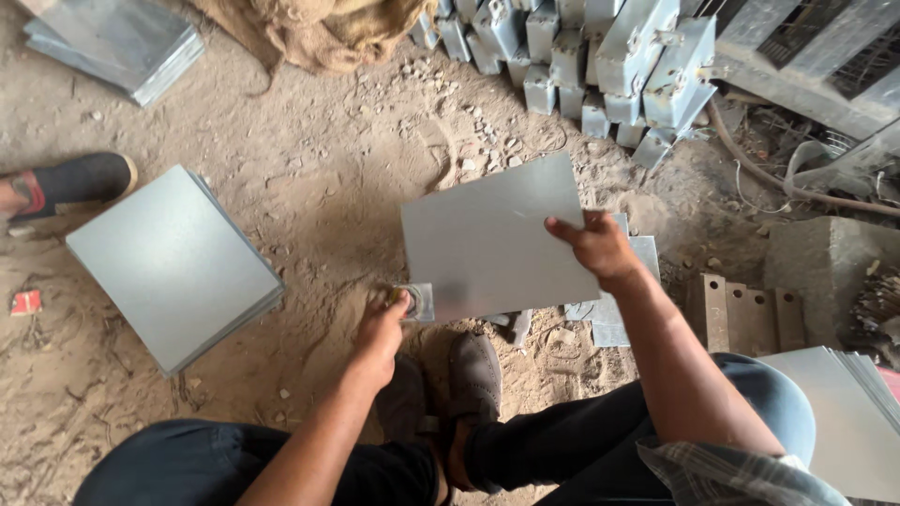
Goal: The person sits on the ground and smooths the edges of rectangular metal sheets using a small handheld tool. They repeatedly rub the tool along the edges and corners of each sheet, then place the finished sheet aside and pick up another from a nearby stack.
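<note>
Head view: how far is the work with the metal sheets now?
Done, it seems: a stack of flat sheets lies on the dirt floor at the left. In hand: the right hand holds one sheet by its edge, and the left hand holds a small metal piece at its lower corner. Left, perhaps: more sheets lean by the right knee.
</note>
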